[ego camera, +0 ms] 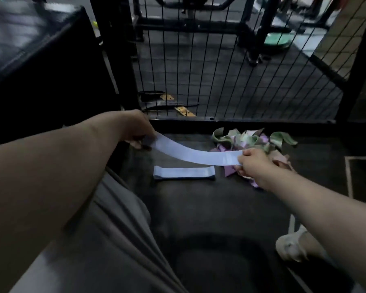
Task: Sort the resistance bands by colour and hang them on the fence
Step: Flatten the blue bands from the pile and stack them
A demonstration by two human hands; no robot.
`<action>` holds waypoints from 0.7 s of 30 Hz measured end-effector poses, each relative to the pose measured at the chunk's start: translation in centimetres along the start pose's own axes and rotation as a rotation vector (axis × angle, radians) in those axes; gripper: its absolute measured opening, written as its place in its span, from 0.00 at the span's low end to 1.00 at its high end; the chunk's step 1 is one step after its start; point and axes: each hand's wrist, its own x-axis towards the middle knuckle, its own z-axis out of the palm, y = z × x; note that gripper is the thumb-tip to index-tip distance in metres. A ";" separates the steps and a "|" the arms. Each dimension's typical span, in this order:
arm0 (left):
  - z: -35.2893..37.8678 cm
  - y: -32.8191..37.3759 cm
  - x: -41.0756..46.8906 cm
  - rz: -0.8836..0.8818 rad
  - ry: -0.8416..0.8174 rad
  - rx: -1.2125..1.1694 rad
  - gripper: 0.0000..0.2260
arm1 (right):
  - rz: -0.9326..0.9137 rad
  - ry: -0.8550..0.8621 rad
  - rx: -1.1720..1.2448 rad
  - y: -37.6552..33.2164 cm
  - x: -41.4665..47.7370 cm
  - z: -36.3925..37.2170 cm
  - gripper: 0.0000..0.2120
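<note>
**One colour begun, none hung**

I hold a pale blue band (194,154) stretched flat between my two hands, just in front of the fence (230,66), near its bottom rail. My left hand (138,134) pinches one end, fingers curled round it. My right hand (253,163) grips the other end between thumb and fingers.

Under the band, a little further from the fence, a flat blue stack (184,173) lies on the dark floor. It looks like more than one band laid together, though I cannot count them. Right of the stack, close against the foot of the fence, sits the unsorted heap (256,140): green, purple and pinkish bands tangled together, partly under my right hand.

As I judge it, the sorting is at an early stage. Only blue has its own pile, and the band I hold probably belongs there. The heap has yet to be split into colours. I see no band on the fence wires, so all the hanging is left. My pale shoe (292,246) rests well back from the fence.
</note>
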 end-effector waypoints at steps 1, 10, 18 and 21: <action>-0.1 0.3 1.1 0.001 -0.029 0.027 0.09 | -0.010 -0.008 -0.014 0.4 1.3 0.6 0.08; 4.0 -2.2 15.3 -0.109 -0.272 0.141 0.05 | -0.008 -0.203 -0.137 4.4 14.8 6.8 0.07; 13.6 -10.6 20.6 -0.230 -0.306 0.060 0.06 | -0.132 -0.240 -0.201 8.3 19.3 10.0 0.04; 15.6 -11.1 20.3 -0.186 -0.258 0.033 0.08 | -0.174 -0.219 -0.207 9.7 19.1 10.3 0.06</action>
